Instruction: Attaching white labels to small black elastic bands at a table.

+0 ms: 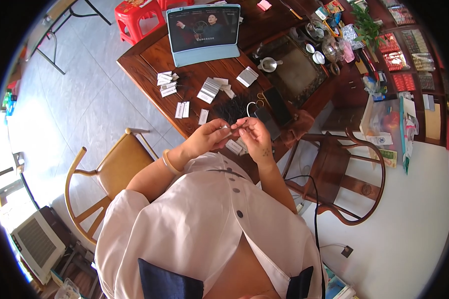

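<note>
My left hand [209, 136] is closed, pinching a small white piece, seemingly a tag [226, 128], between thumb and fingers. My right hand [256, 141] meets it at the fingertips, also pinched; what it grips is too small to make out. Both are raised over the near edge of the wooden table [149, 55]. Just beyond them lies a tangled heap of thin black strings [234, 107]. Stacks of white and grey tags [209, 90] are spread past my left hand, with a smaller stack [247, 76] farther back. More white tags [233, 146] show partly below my hands.
A tablet in a light blue case [204, 35] stands at the back. To the right are a dark phone [277, 105], gold-handled scissors [261, 98] and a tea tray [297, 70] with cups. A tan chair [124, 164] stands left, a dark wooden chair [329, 169] right.
</note>
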Demonstrator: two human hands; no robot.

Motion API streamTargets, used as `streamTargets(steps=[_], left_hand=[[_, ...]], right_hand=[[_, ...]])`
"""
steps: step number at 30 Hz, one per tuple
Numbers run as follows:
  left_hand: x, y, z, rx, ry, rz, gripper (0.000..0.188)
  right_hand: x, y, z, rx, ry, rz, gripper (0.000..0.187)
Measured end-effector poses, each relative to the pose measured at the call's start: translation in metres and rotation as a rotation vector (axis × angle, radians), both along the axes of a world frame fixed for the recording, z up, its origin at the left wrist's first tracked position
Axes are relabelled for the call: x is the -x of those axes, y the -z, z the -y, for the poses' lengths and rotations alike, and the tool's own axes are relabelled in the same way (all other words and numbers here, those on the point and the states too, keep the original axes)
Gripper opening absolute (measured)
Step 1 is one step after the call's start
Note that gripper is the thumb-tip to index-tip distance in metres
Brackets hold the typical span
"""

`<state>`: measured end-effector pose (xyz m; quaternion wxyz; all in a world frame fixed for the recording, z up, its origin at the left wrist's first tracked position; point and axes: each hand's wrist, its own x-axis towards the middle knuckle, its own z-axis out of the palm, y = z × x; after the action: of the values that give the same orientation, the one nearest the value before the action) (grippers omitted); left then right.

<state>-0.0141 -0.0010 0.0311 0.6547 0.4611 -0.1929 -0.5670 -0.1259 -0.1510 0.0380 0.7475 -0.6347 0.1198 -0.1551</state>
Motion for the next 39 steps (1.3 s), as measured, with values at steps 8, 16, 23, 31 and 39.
streamTargets(steps=[8,16,23,31,39], left_hand=[[0.001,-0.005,0.0,-0.047,0.042,-0.087,0.017],[0.001,-0.004,0.0,-0.11,0.046,-0.16,0.018],[0.0,-0.001,0.001,-0.088,0.082,-0.293,0.015],[0.006,0.0,0.001,-0.114,0.086,-0.217,0.015],[0.015,-0.004,0.003,-0.059,0.057,0.057,0.015]], right_hand=[[0.003,0.005,0.004,0.149,-0.042,0.027,0.027],[0.002,-0.009,0.004,0.486,-0.009,0.01,0.016],[0.004,-0.006,0.007,0.432,-0.008,0.038,0.016],[0.003,-0.012,0.003,0.619,-0.025,0.012,0.018],[0.003,0.021,0.011,-0.982,0.1,0.15,0.023]])
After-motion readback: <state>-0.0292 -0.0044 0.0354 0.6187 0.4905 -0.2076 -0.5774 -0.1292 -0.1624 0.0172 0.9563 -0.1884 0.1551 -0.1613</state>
